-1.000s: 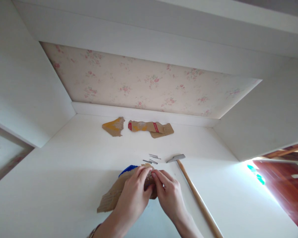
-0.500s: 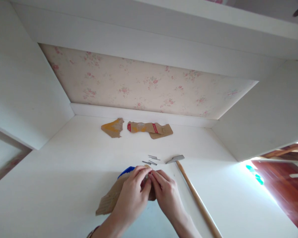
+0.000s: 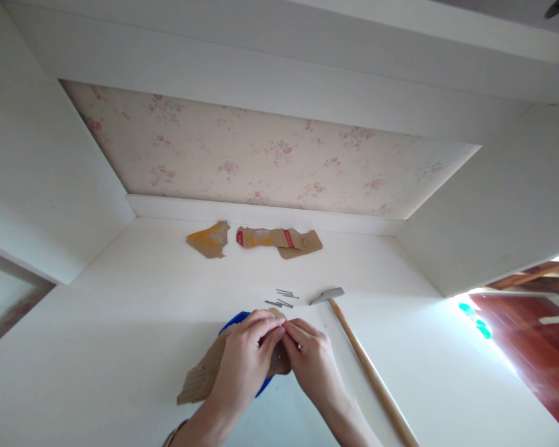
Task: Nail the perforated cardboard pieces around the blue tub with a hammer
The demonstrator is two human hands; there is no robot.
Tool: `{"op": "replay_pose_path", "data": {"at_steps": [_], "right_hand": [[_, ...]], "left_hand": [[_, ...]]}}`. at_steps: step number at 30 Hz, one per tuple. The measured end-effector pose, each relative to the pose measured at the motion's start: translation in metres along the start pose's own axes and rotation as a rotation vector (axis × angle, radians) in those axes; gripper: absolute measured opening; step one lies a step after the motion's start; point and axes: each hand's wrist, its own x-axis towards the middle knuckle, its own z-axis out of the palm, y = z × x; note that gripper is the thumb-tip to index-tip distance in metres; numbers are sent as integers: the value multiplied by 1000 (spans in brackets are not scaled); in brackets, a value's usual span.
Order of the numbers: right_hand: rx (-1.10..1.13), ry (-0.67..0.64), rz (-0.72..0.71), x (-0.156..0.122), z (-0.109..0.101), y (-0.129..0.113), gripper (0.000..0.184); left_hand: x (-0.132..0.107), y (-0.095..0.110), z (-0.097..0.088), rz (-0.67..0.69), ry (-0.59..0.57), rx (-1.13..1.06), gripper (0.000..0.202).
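My left hand (image 3: pixel 246 357) and my right hand (image 3: pixel 311 355) meet with their fingertips pinched at the upper edge of a torn piece of brown cardboard (image 3: pixel 202 375). Both are closed on it, and the fingers partly hide the pinched spot. Small marks or holes show on the cardboard beneath my fingers. A blue object (image 3: pixel 233 321) peeks out from under the cardboard, mostly hidden. Just beyond my fingertips lie several nails (image 3: pixel 285 298). To the right of my right hand rests a hammer (image 3: pixel 368 366) with a grey head and a long wooden handle.
Torn cardboard scraps (image 3: pixel 209 239) and a strip with red labels (image 3: pixel 270 238) lie along the back of the white surface (image 3: pixel 135 298). White panels (image 3: pixel 494 205) stand at the sides. Floral wallpaper (image 3: pixel 279 155) covers the wall behind. Reddish floor (image 3: pixel 517 335) shows at right.
The fingertips have shifted slightly and press closer together. More of the cardboard's holed face shows, and another blue edge has come into sight below it. The view has moved a little.
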Motion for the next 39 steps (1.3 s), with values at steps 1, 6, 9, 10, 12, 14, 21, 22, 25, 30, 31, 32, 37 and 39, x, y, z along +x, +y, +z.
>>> {"op": "replay_pose_path", "data": {"at_steps": [1,6,9,10,12,14,21,22,25,30,31,32,37,39], "right_hand": [[-4,-1,7,1,0,0,27],[-19,20,60,0,-6,1,17],[-65,98,145,-8,-20,16,24],[-100,139,187,-12,-26,25,29],[-211,230,291,-20,-39,50,38],[-358,288,376,-31,-51,77,45],[-556,144,483,-59,-57,132,29],[-546,130,493,-59,-56,132,27],[-462,124,538,-54,-57,129,26],[-138,93,615,-47,-63,96,39],[-79,85,625,-48,-63,84,41],[1,77,639,-50,-63,71,42],[435,16,566,-59,-52,17,42],[440,-28,524,-61,-42,11,43]], "left_hand": [[0,0,1,0,10,-2,16],[-1,0,3,-18,32,21,14],[-2,-2,4,-67,23,61,12],[-2,-2,4,-77,18,68,12],[-3,-4,5,-74,12,70,13],[-3,-5,5,-58,19,71,14],[-4,-3,5,-63,17,88,15],[-4,-3,5,-63,14,88,16],[-4,-3,4,-60,10,90,17],[-4,-6,6,-47,17,78,17],[-4,-7,7,-47,19,72,18],[-4,-7,7,-46,20,65,18],[-3,-4,7,-39,5,47,20],[-2,-2,7,-53,-9,54,21]]}}
